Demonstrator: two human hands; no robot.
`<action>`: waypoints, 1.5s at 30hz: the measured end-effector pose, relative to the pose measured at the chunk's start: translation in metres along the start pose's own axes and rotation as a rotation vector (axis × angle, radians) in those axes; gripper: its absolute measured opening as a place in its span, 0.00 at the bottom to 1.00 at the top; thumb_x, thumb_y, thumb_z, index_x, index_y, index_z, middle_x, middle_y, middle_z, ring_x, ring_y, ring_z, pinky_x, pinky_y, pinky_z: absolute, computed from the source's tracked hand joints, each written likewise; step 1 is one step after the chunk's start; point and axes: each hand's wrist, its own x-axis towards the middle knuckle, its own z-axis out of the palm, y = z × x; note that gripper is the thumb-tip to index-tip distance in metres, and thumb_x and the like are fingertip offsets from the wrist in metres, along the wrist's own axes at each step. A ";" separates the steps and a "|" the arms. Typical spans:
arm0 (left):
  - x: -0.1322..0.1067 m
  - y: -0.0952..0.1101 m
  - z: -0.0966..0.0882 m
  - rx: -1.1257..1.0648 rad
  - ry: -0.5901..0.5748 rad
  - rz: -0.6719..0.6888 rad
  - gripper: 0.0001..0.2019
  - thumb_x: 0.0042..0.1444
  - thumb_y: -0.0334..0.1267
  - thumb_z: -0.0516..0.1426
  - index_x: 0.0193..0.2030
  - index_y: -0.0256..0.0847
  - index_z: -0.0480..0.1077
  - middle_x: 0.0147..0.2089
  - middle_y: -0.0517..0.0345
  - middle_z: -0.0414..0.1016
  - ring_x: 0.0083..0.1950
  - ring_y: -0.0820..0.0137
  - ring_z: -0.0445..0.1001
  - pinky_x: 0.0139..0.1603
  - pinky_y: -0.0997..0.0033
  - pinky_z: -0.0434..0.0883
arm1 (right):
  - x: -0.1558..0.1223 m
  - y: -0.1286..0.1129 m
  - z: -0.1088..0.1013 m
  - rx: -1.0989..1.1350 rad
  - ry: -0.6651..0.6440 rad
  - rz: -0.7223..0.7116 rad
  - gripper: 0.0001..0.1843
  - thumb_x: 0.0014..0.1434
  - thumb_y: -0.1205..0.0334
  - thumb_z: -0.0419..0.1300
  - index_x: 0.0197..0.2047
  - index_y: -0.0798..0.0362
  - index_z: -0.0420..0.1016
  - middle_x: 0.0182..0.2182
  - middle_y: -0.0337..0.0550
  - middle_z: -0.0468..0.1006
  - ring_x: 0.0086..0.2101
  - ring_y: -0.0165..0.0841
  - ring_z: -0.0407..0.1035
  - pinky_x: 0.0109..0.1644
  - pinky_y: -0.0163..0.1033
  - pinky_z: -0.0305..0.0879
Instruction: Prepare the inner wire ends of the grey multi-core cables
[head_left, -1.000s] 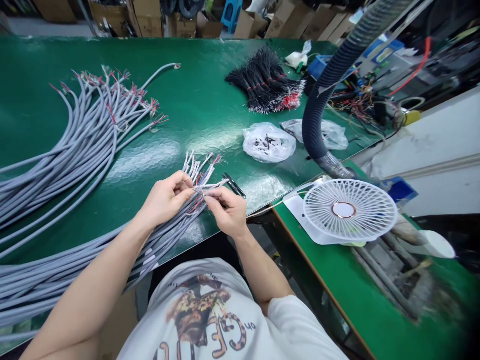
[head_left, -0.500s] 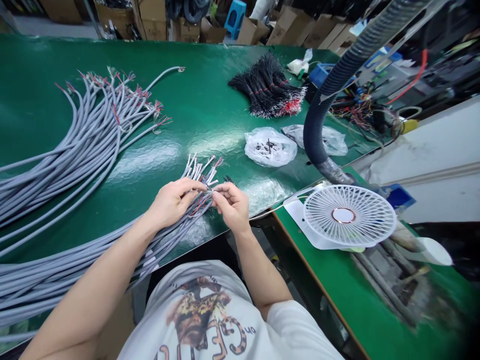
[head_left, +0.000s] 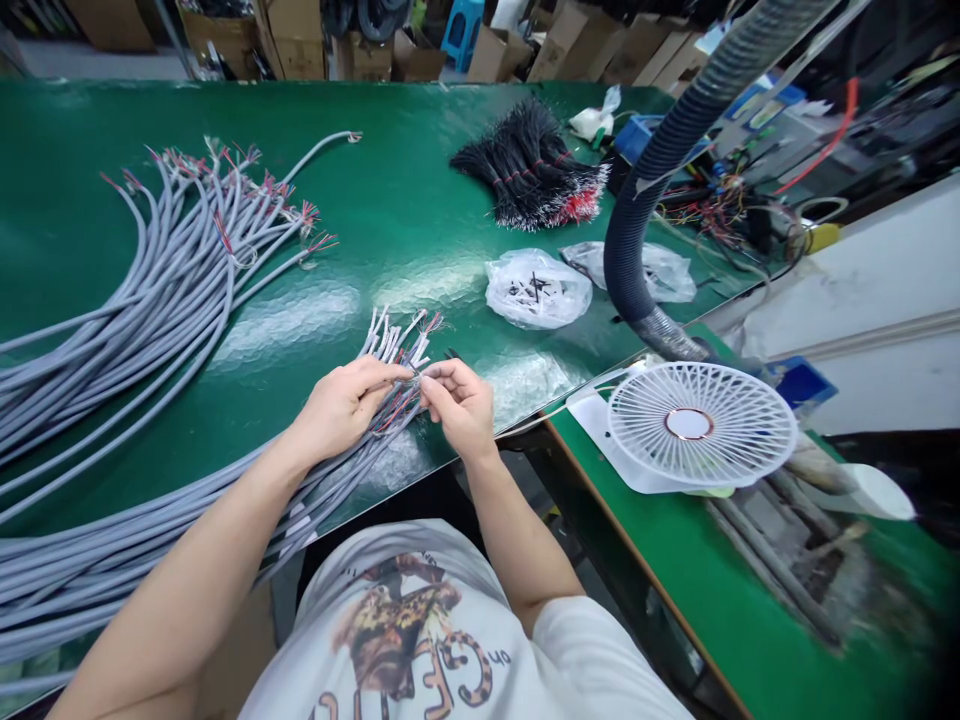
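A bundle of grey cables (head_left: pixel 225 490) runs in from the left, its stripped ends (head_left: pixel 394 340) showing white, red and blue wires. Over these ends my left hand (head_left: pixel 352 400) pinches a thin wire between thumb and forefinger. My right hand (head_left: pixel 459 405) meets it fingertip to fingertip, its thumb and forefinger pressed together at the same wire end. What exactly lies between the right fingertips is too small to make out. Just behind the right hand a dark pointed tool tip (head_left: pixel 452 353) shows, mostly hidden.
Another heap of grey cables (head_left: pixel 180 260) lies at the left. Black wire bundles (head_left: pixel 532 165) and a plastic bag of small parts (head_left: pixel 538 290) are farther back. A ribbed hose (head_left: pixel 630 240) hangs at the right, above a white fan (head_left: pixel 701 428) on the green side bench (head_left: pixel 637 520).
Both hands stay at the same wire ends with only slight finger movement. The whole view has shifted a little.
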 end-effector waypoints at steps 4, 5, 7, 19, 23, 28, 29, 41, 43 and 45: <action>0.000 -0.004 0.003 0.010 -0.008 -0.007 0.18 0.63 0.35 0.47 0.52 0.40 0.75 0.41 0.52 0.74 0.42 0.70 0.73 0.45 0.72 0.68 | 0.000 0.005 0.000 -0.066 0.001 -0.079 0.07 0.57 0.60 0.59 0.32 0.54 0.70 0.19 0.33 0.69 0.17 0.22 0.60 0.21 0.29 0.58; 0.000 -0.005 0.003 0.010 -0.012 -0.012 0.18 0.63 0.36 0.47 0.52 0.40 0.75 0.41 0.52 0.74 0.42 0.70 0.73 0.45 0.72 0.67 | -0.002 0.004 0.001 -0.100 0.008 -0.107 0.06 0.57 0.60 0.59 0.32 0.54 0.70 0.19 0.33 0.70 0.17 0.22 0.61 0.22 0.29 0.59; 0.002 -0.007 0.004 0.011 0.002 -0.042 0.19 0.63 0.36 0.47 0.56 0.42 0.73 0.40 0.53 0.73 0.41 0.70 0.72 0.45 0.72 0.67 | -0.009 -0.002 0.003 -0.190 -0.005 -0.208 0.05 0.58 0.62 0.58 0.32 0.54 0.71 0.21 0.35 0.72 0.20 0.24 0.64 0.24 0.30 0.61; 0.006 -0.006 -0.011 -0.444 0.140 -0.345 0.30 0.54 0.38 0.56 0.65 0.39 0.59 0.33 0.60 0.71 0.24 0.78 0.63 0.26 0.76 0.63 | -0.024 -0.027 0.000 -0.404 -0.119 -0.317 0.11 0.64 0.63 0.52 0.44 0.55 0.74 0.33 0.43 0.78 0.30 0.29 0.73 0.36 0.34 0.69; 0.006 0.000 -0.015 -0.553 0.099 -0.379 0.32 0.53 0.36 0.57 0.65 0.40 0.57 0.31 0.61 0.73 0.23 0.78 0.64 0.27 0.76 0.64 | -0.018 -0.010 0.002 -0.492 -0.142 -0.254 0.13 0.64 0.62 0.51 0.46 0.53 0.75 0.32 0.43 0.78 0.35 0.32 0.74 0.39 0.35 0.69; 0.006 0.005 -0.016 -0.603 0.123 -0.393 0.35 0.51 0.35 0.59 0.65 0.39 0.54 0.28 0.63 0.72 0.23 0.77 0.65 0.26 0.77 0.64 | -0.017 -0.009 0.006 -0.535 -0.173 -0.229 0.14 0.64 0.63 0.50 0.47 0.53 0.74 0.31 0.43 0.79 0.36 0.33 0.75 0.40 0.35 0.69; 0.005 0.006 -0.016 -0.608 0.126 -0.389 0.36 0.51 0.35 0.60 0.66 0.39 0.53 0.28 0.63 0.72 0.23 0.77 0.65 0.25 0.77 0.64 | -0.016 -0.009 0.007 -0.536 -0.170 -0.224 0.14 0.64 0.63 0.50 0.47 0.53 0.75 0.31 0.43 0.79 0.36 0.33 0.75 0.40 0.35 0.69; 0.004 0.000 -0.012 -0.589 0.177 -0.336 0.39 0.49 0.33 0.60 0.67 0.44 0.48 0.28 0.66 0.69 0.23 0.78 0.66 0.25 0.77 0.64 | -0.013 -0.009 0.010 -0.470 -0.165 -0.192 0.13 0.63 0.63 0.51 0.44 0.54 0.75 0.27 0.41 0.77 0.30 0.31 0.72 0.36 0.34 0.67; 0.005 0.001 -0.012 -0.585 0.179 -0.337 0.39 0.49 0.33 0.60 0.67 0.44 0.49 0.28 0.66 0.69 0.22 0.78 0.66 0.24 0.77 0.63 | -0.012 -0.008 0.010 -0.451 -0.166 -0.183 0.13 0.63 0.62 0.51 0.44 0.54 0.75 0.26 0.40 0.75 0.28 0.30 0.71 0.35 0.34 0.66; 0.004 0.001 -0.012 -0.580 0.171 -0.337 0.38 0.49 0.34 0.61 0.66 0.44 0.50 0.28 0.66 0.69 0.22 0.78 0.66 0.24 0.77 0.62 | -0.010 -0.006 0.011 -0.434 -0.167 -0.178 0.12 0.63 0.61 0.51 0.43 0.55 0.74 0.25 0.39 0.74 0.26 0.29 0.69 0.33 0.33 0.65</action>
